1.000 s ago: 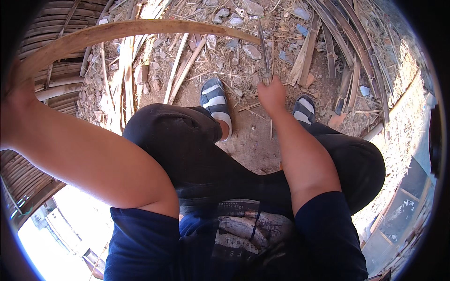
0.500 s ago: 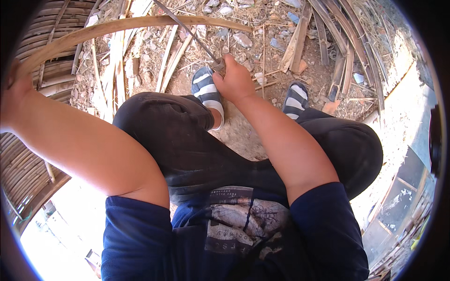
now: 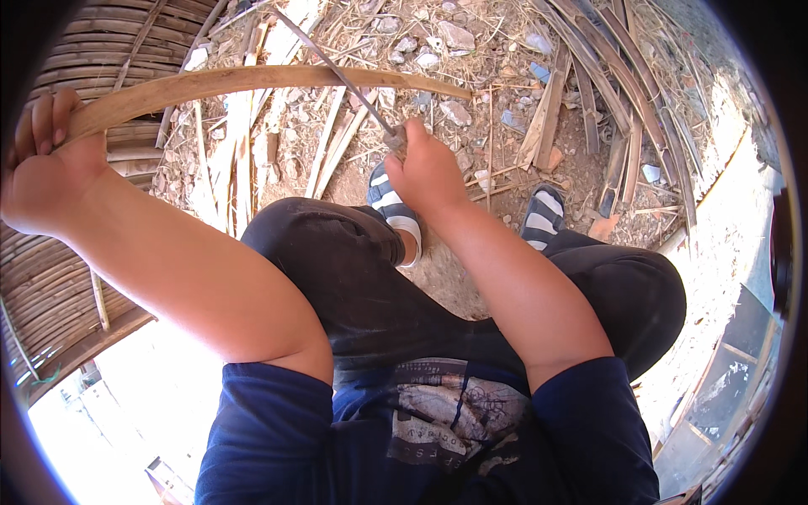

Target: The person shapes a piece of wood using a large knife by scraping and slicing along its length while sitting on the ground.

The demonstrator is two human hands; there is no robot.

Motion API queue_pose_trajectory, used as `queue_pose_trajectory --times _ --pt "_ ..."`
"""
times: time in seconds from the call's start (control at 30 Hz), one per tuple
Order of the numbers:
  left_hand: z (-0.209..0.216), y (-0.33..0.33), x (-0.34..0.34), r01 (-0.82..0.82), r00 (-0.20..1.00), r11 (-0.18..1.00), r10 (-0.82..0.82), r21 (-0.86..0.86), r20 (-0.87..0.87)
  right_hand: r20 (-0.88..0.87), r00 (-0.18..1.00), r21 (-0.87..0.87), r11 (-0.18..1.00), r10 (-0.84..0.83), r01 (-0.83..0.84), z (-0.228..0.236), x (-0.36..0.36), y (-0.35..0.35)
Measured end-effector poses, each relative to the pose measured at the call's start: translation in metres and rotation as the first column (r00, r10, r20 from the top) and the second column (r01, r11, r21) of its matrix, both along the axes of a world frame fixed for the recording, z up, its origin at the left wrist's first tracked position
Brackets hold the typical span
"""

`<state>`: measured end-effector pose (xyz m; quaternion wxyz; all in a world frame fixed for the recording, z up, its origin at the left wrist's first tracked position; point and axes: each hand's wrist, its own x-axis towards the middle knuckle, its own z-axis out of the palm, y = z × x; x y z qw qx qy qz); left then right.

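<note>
A long, curved bamboo strip (image 3: 227, 80) reaches from the far left across to the middle. My left hand (image 3: 55, 164) is closed round its left end, beside the slatted bamboo wall. In my right hand (image 3: 427, 168), between my knees, is the handle of a long knife (image 3: 360, 94) with a narrow dark blade, seen nearly edge-on. The blade slants away to the upper left and crosses the strip; whether the two touch I cannot tell. The strip's far end lies beyond my right hand, over the littered ground.
Split bamboo pieces (image 3: 547, 118) and stones (image 3: 456, 35) lie on the dirt ahead. More curved strips (image 3: 644, 71) are heaped at the far right. A slatted bamboo panel (image 3: 50, 269) stands at my left. My striped shoes (image 3: 543, 217) rest on the ground below my knees.
The view has shifted a little, so most things sit lower and farther right. My left hand shows more fully, with its fingers round the strip. Both hands keep their hold.
</note>
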<state>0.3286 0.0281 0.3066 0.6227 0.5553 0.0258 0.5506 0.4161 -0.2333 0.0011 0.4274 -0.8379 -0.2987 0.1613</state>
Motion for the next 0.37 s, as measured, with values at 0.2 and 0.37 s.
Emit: queue_pose_trajectory --times 0.2,0.37 --pt "-0.010 -0.010 0.004 -0.058 0.997 0.998 0.058 0.002 0.046 0.011 0.999 -0.137 0.989 -0.048 0.049 -0.017 0.005 -0.016" --pt "-0.008 -0.017 0.006 -0.167 0.986 0.983 0.167 0.070 0.011 -0.020 0.997 -0.013 0.997 -0.070 0.070 -0.003 -0.004 -0.011"
